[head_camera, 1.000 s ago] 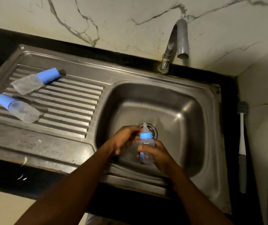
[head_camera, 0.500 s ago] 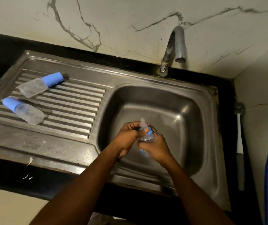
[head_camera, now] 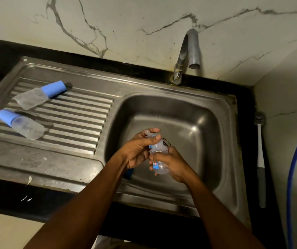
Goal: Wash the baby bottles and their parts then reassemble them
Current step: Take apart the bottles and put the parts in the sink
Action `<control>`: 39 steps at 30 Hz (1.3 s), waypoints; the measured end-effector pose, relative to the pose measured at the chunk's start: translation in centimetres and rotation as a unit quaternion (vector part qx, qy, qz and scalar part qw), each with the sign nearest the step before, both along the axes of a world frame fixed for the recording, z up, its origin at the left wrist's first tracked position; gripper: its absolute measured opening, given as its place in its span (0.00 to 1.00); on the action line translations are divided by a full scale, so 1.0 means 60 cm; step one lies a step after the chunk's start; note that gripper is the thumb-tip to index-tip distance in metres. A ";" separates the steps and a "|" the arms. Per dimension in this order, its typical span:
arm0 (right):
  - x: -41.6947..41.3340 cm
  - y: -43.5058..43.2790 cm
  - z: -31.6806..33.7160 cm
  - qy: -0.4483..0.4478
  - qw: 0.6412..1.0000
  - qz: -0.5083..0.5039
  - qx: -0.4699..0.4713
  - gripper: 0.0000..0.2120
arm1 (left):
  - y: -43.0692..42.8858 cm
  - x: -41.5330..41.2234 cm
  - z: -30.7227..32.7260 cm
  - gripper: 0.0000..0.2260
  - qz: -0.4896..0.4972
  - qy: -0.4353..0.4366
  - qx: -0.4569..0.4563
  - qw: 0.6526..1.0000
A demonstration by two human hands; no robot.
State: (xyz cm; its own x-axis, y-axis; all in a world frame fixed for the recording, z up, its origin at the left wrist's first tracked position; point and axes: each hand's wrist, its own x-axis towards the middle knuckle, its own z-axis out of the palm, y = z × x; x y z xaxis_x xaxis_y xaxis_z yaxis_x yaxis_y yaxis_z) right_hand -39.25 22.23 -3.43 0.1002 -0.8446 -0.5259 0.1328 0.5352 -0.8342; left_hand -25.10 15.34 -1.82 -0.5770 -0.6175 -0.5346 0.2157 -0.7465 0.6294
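Our left hand (head_camera: 138,150) has closed round the blue collar (head_camera: 153,136) while our right hand (head_camera: 173,162) grips the bottle (head_camera: 160,165), now tilted over the sink (head_camera: 207,123) near its front edge; twisting has begun, we judge.

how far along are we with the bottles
Done: the back clear blue-capped bottle and the front one lie assembled on the ribbed steel drainboard; washed or not, I cannot tell. In hand: the left hand grips the top of a third small clear bottle, the right hand holds its body. Left: no water runs from the curved metal tap, so its washing probably remains.
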 end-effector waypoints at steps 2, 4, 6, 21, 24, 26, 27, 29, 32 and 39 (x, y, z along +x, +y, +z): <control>0.001 0.001 0.000 -0.010 1.000 0.001 0.003 0.15 | -0.003 0.010 -0.004 0.24 -0.009 0.034 0.004 0.999; -0.002 0.000 0.005 -0.012 1.000 0.007 -0.003 0.14 | -0.003 0.017 -0.015 0.21 -0.023 0.064 -0.012 0.998; -0.006 -0.004 0.010 -0.011 1.000 0.014 -0.013 0.11 | -0.002 0.017 -0.020 0.16 -0.022 0.081 -0.020 0.996; 0.017 -0.007 -0.175 0.259 0.957 0.122 -0.045 0.17 | -0.005 0.086 -0.045 0.13 0.213 0.072 0.071 0.972; 0.032 -0.012 -0.193 0.272 0.953 0.132 -0.026 0.20 | 0.000 0.101 -0.051 0.14 0.231 0.082 0.078 0.966; 0.035 -0.019 -0.189 0.295 0.940 0.170 -0.022 0.22 | 0.001 0.106 -0.053 0.16 0.245 0.088 0.090 0.961; 0.035 -0.020 -0.189 0.310 0.930 0.195 -0.019 0.23 | 0.002 0.108 -0.052 0.15 0.250 0.088 0.095 0.960; 0.034 -0.017 -0.192 0.331 0.916 0.226 -0.011 0.25 | 0.004 0.107 -0.050 0.10 0.252 0.080 0.100 0.959; 0.034 -0.009 -0.200 0.335 0.913 0.232 0.001 0.31 | 0.005 0.101 -0.044 0.09 0.254 0.055 0.108 0.959; 0.027 -0.024 -0.116 0.257 0.954 0.155 0.010 0.34 | 0.006 0.085 -0.048 0.13 0.151 -0.036 0.125 0.980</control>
